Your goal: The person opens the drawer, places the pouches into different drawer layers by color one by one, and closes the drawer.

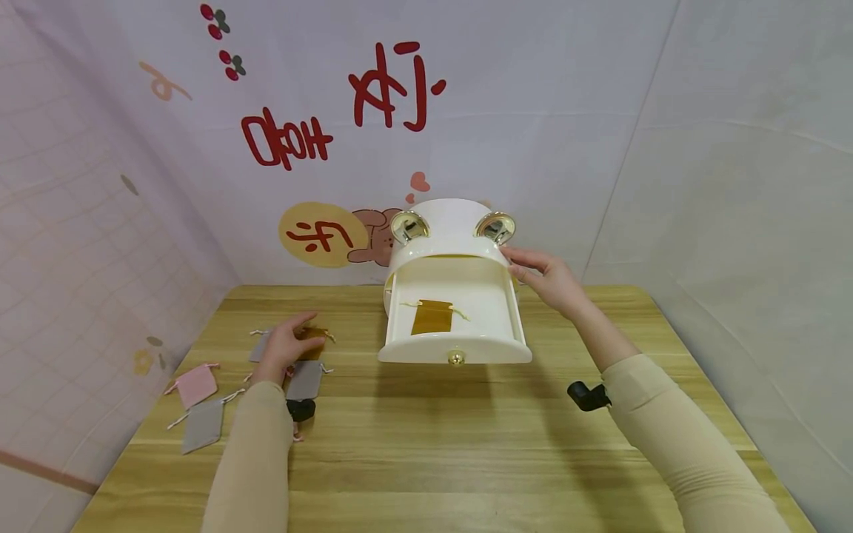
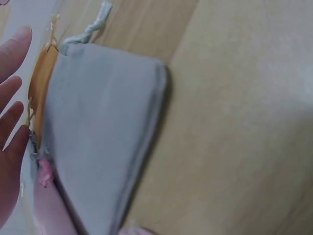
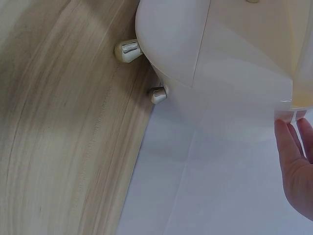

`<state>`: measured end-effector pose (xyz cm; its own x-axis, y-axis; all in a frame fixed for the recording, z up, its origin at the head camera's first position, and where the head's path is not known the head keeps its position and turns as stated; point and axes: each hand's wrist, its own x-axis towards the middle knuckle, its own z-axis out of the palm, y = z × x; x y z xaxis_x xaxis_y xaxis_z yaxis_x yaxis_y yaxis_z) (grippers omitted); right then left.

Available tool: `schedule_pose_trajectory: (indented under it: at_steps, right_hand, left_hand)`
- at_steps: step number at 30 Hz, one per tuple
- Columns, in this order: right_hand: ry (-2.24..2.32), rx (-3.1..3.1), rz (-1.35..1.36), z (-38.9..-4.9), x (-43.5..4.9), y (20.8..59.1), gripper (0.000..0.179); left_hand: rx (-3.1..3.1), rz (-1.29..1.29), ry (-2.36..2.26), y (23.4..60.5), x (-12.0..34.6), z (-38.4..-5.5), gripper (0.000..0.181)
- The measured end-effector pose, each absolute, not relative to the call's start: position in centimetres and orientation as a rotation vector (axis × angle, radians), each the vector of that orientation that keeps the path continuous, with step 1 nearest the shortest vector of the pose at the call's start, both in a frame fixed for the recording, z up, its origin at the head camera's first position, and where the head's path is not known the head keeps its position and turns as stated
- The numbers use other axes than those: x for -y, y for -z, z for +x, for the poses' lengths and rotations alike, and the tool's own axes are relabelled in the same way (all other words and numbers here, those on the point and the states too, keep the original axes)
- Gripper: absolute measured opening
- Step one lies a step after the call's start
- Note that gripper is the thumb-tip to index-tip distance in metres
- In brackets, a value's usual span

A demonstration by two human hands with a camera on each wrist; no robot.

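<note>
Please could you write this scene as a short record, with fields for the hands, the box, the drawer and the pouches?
left hand: close to an orange pouch on the table; contact unclear
right hand: touching the white box
drawer: open, gold knob on its front
in drawer: second orange pouch
other pouches: grey pouches and pink pouches around the left hand

printed backdrop point(image 1: 533, 163) (red characters point(image 1: 420, 89), cherries point(image 1: 215, 31)) behind table point(image 1: 480, 459)
</note>
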<state>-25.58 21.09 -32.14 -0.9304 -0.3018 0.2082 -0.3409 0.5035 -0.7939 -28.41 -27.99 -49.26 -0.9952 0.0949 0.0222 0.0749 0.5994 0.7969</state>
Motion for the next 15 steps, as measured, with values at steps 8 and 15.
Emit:
schedule_pose_trajectory:
  at_steps: [8, 15]
  right_hand:
    - [-1.436, 2.687, 0.558, -26.5, -21.5, 33.1, 0.042]
    - [-1.402, 2.682, 0.567, -28.2, -22.6, 35.1, 0.044]
  left_hand:
    - [-2.834, 0.128, -1.305, 49.9, 28.0, -28.2, 0.065]
    - [-2.845, 0.088, -1.280, 49.9, 27.9, -28.0, 0.061]
